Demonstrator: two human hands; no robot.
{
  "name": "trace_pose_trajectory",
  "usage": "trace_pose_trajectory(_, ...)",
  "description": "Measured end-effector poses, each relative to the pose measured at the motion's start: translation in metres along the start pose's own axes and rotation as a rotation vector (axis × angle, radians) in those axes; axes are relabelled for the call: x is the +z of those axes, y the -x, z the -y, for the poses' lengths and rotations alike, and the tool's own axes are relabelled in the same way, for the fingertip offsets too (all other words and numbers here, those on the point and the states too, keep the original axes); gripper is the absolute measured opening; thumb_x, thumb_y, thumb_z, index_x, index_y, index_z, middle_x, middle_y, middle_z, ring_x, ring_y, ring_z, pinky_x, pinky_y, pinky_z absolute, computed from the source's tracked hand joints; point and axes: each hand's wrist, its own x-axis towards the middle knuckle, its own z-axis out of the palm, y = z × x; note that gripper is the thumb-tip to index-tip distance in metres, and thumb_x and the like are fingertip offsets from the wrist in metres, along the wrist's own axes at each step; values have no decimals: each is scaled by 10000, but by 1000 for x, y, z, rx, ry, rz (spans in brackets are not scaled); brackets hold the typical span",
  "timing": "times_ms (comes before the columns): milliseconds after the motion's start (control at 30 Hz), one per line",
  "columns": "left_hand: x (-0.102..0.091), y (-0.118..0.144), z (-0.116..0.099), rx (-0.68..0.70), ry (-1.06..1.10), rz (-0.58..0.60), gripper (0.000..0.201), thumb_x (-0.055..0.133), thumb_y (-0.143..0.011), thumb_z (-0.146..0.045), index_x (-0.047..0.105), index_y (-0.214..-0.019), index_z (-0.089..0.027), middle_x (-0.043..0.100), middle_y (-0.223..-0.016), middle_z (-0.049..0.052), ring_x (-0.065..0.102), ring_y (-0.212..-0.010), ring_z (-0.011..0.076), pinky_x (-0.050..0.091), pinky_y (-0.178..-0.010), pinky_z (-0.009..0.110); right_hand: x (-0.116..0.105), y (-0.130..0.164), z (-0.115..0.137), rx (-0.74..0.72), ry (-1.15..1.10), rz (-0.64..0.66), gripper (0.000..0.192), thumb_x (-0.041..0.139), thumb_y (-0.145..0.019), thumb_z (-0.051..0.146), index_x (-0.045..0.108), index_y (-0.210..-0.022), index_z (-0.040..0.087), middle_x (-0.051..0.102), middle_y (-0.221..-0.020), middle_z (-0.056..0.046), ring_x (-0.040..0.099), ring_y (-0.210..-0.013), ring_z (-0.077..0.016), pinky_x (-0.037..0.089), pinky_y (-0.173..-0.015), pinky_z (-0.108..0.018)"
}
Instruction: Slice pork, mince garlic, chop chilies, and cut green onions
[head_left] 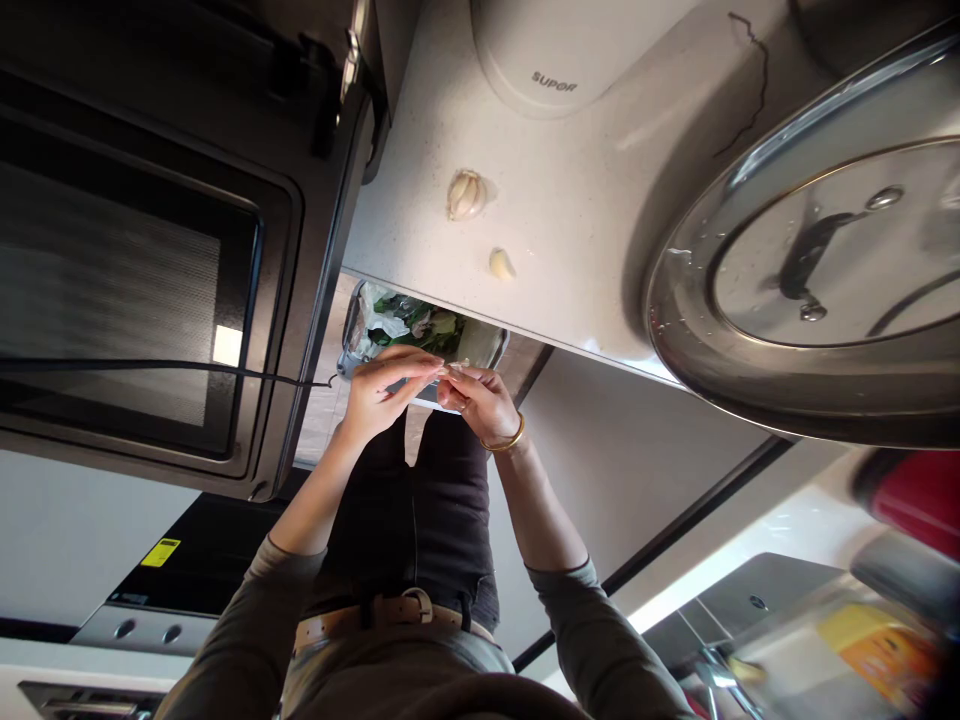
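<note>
My left hand point(386, 388) and my right hand point(481, 395) meet at the fingertips, both closed in a pinch. Between them is a small pale garlic clove point(454, 368), mostly covered by the fingers. A gold bangle circles my right wrist. Directly below the hands stands a bin point(345, 360) with leafy green scraps and crumpled clear plastic in it. On the white counter point(420, 240), beyond the hands, lie a partly broken garlic bulb point(466, 194) and, nearer the edge, a single peeled garlic clove point(501, 263).
A large steel pot with a glass lid point(817, 240) takes up the counter's right side. A white SUPOR appliance point(570, 50) stands at the back. To the left is a dark microwave oven point(150, 300), with a black cord point(165, 366) hanging across its front.
</note>
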Motion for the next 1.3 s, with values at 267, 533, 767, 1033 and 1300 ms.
trace_pose_trajectory(267, -8, -8, -8, 21, 1, 136, 123, 589, -842, -197, 685, -914, -224, 711, -905, 48, 662, -880, 128, 563, -765, 272, -8, -1, 0, 128, -160, 122, 311, 702, -669, 438, 611, -562, 161, 501, -498, 37, 260, -420, -38, 246, -428, -229)
trace_pose_trajectory(533, -9, -8, -3, 19, 19, 249, 169, 567, -851, -173, 676, -966, -231, 710, -955, 51, 664, -902, 126, 563, -773, 267, -16, -4, -4, 196, -160, 132, 248, 780, -594, 369, 642, -587, 163, 499, -474, 55, 310, -425, -32, 248, -431, -206)
trace_pose_trajectory(767, 3, 1, -1, 40, -213, 38, 240, 600, -823, -177, 599, -1063, -200, 646, -1117, 71, 598, -1065, 172, 496, -928, 362, -5, -8, -7, 127, -244, -143, 297, 846, -469, 335, 667, -664, 200, 574, -601, 51, 441, -504, -47, 273, -445, -189)
trace_pose_trajectory(1033, 7, 7, -2, 49, -338, 10, 72, 562, -843, -161, 567, -903, -201, 614, -943, 26, 591, -920, 136, 497, -832, 300, 1, -3, -9, 189, -368, -86, 291, 842, -515, 288, 602, -646, 187, 405, -493, 92, 311, -459, -29, 241, -430, -178)
trace_pose_trajectory(1300, 12, 8, 2, -64, -325, -156, 49, 501, -873, -159, 529, -907, -180, 607, -890, 30, 593, -881, 127, 485, -810, 279, -1, -2, -13, 144, -227, -11, 305, 788, -609, 398, 604, -650, 158, 512, -575, 40, 278, -467, -23, 181, -437, -205)
